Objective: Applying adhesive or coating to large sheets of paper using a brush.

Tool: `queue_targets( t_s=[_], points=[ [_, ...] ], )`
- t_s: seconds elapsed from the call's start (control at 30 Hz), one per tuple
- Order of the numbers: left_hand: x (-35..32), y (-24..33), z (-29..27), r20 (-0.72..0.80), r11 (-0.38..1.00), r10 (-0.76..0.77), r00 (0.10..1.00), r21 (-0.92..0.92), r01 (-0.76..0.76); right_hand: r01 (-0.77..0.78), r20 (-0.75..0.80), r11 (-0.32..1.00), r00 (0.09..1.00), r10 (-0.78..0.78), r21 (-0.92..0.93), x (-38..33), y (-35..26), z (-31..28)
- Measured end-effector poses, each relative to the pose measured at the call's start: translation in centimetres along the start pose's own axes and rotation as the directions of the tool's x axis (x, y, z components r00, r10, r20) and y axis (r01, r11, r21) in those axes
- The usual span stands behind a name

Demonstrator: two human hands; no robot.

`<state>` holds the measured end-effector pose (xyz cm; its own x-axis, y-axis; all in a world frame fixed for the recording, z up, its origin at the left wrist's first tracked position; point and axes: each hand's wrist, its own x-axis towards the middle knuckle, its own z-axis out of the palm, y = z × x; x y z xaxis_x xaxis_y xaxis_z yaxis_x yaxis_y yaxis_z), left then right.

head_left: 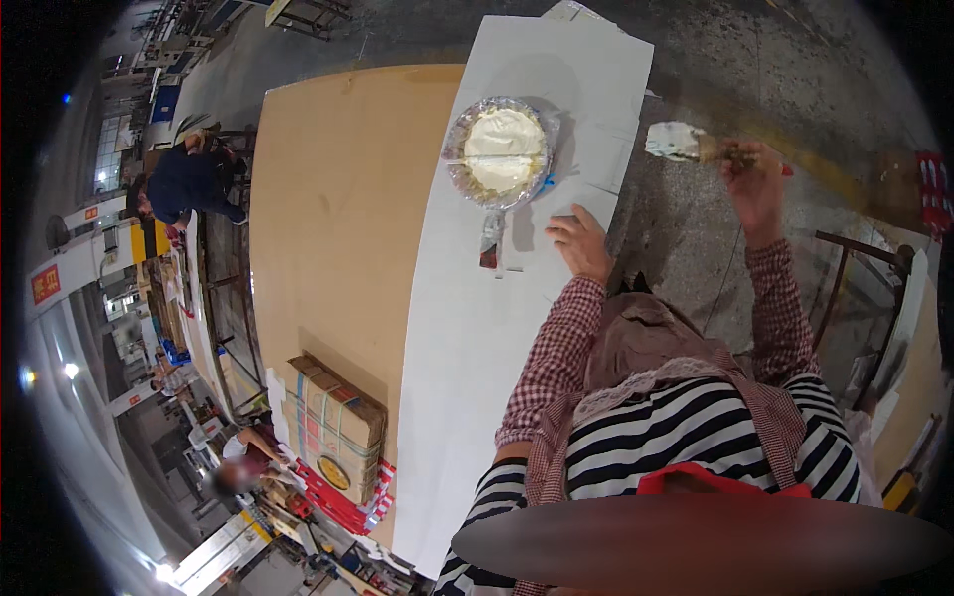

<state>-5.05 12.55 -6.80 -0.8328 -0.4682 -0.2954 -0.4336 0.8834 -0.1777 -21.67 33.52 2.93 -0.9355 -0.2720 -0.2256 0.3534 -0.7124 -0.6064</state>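
My right hand is closed around the handle of a wide brush, held out over the floor to the right of the table. Thick white paste coats its bristles. Near the right edge of a white sheet, my left hand is open, fingers slightly bent and apart, holding nothing. Ahead of it on the sheet stands a round bowl lined with clear plastic. White paste fills the bowl, and a thin bar lies across its top. Just below sits a small clear-and-red item whose kind I cannot make out.
Brown board extends left of the white sheet. A strapped cardboard package rests on its near end, beside red-and-white strips. One person works at far left, another lower left. A metal-framed stand is at my right.
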Motion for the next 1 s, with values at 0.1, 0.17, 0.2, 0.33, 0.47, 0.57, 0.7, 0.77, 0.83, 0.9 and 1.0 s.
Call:
queue_targets(
  t_s=[0.1, 0.17, 0.2, 0.33, 0.47, 0.57, 0.7, 0.77, 0.83, 0.9, 1.0],
  points=[
    [0.0, -2.1, 1.1, -0.084, 0.977, -0.040, 0.996, -0.210, 0.022, 0.035, 0.145, 0.993, 0.989, -0.018, -0.113, -0.9, 1.7, -0.5],
    [-0.4, -2.6, -0.2, -0.038, 0.960, 0.010, 0.999, -0.278, -0.020, 0.089, 0.162, 0.930, 0.986, -0.032, -0.356, -1.5, 2.5, -1.6],
    [-0.6, -2.8, -1.0, -0.005, 0.932, 0.055, 0.998, -0.358, -0.053, 0.079, 0.142, 0.934, 0.989, -0.030, -0.349, -1.6, 2.9, -2.0],
    [-0.9, -4.3, -1.6, -0.040, 0.904, 0.085, 0.996, -0.418, -0.094, 0.121, 0.198, 0.768, 0.980, 0.008, -0.629, -2.0, 4.6, -1.8],
    [-0.4, -5.7, -1.6, -0.063, 0.879, 0.184, 0.981, -0.437, -0.192, 0.090, 0.231, 0.735, 0.969, 0.092, -0.672, -2.4, 6.4, -1.4],
    [0.1, -5.9, -2.2, -0.071, 0.841, 0.223, 0.972, -0.490, -0.229, 0.071, 0.192, 0.720, 0.978, 0.087, -0.690, -2.5, 7.4, -1.9],
    [0.2, -6.3, -2.3, -0.081, 0.841, 0.223, 0.971, -0.488, -0.234, 0.267, 0.351, 0.643, 0.937, 0.002, -0.718, -1.6, 8.0, -1.7],
    [0.4, -6.4, -2.5, -0.060, 0.838, 0.232, 0.971, -0.494, -0.231, 0.268, 0.354, 0.613, 0.935, 0.019, -0.743, -1.6, 8.2, -1.4],
    [0.5, -6.5, -2.7, -0.041, 0.836, 0.239, 0.970, -0.499, -0.227, 0.234, 0.327, 0.597, 0.944, 0.051, -0.767, -1.3, 8.1, -1.0],
    [0.5, -6.5, -2.6, -0.064, 0.833, 0.249, 0.966, -0.494, -0.248, 0.200, 0.302, 0.582, 0.950, 0.082, -0.788, -1.2, 8.5, -0.6],
    [0.5, -6.5, -2.2, -0.079, 0.855, 0.242, 0.967, -0.454, -0.252, 0.280, 0.351, 0.580, 0.936, 0.011, -0.765, -1.3, 9.3, -0.3]
  ],
)
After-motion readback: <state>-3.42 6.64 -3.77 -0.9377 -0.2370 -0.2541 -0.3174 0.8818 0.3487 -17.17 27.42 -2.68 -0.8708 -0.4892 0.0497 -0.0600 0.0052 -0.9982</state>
